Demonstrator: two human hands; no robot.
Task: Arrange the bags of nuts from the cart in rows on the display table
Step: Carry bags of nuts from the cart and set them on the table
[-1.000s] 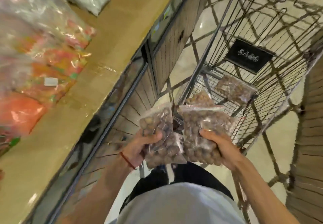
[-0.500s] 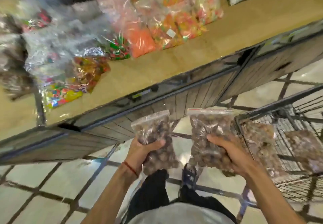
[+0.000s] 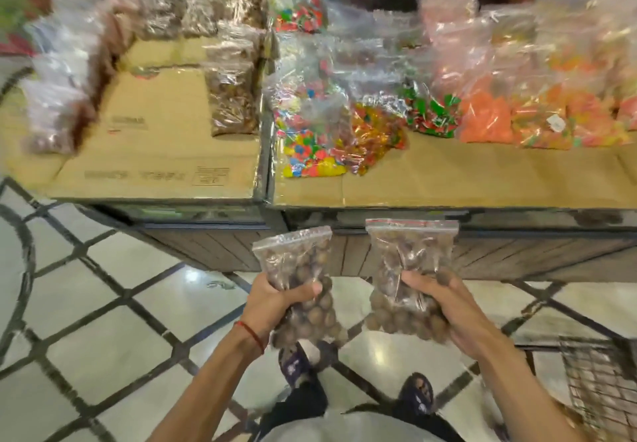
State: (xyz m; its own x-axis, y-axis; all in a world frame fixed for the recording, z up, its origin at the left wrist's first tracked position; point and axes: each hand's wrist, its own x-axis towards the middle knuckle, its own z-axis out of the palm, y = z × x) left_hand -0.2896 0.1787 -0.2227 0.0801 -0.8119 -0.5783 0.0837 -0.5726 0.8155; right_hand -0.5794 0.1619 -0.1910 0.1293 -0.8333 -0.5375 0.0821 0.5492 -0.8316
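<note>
My left hand (image 3: 275,303) grips a clear zip bag of round brown nuts (image 3: 303,290) in front of my waist. My right hand (image 3: 444,307) grips a second, wider bag of nuts (image 3: 410,269) beside it. Both bags hang upright over the floor, just short of the display table (image 3: 165,162), whose cardboard top is bare in the near left part. A row of brown nut bags (image 3: 234,97) runs away from me along that bare patch's right side. A corner of the wire cart (image 3: 599,383) shows at the lower right.
Bags of coloured sweets (image 3: 310,138) and orange sweets (image 3: 486,114) cover the table's right half. More blurred bags (image 3: 58,104) line the far left. The table's dark front panel (image 3: 213,245) stands before my feet on a tiled floor.
My view has swung left from the cart to face the table squarely. Both hands kept their bags and came closer to the table's front edge; the cart slid to the lower right.
</note>
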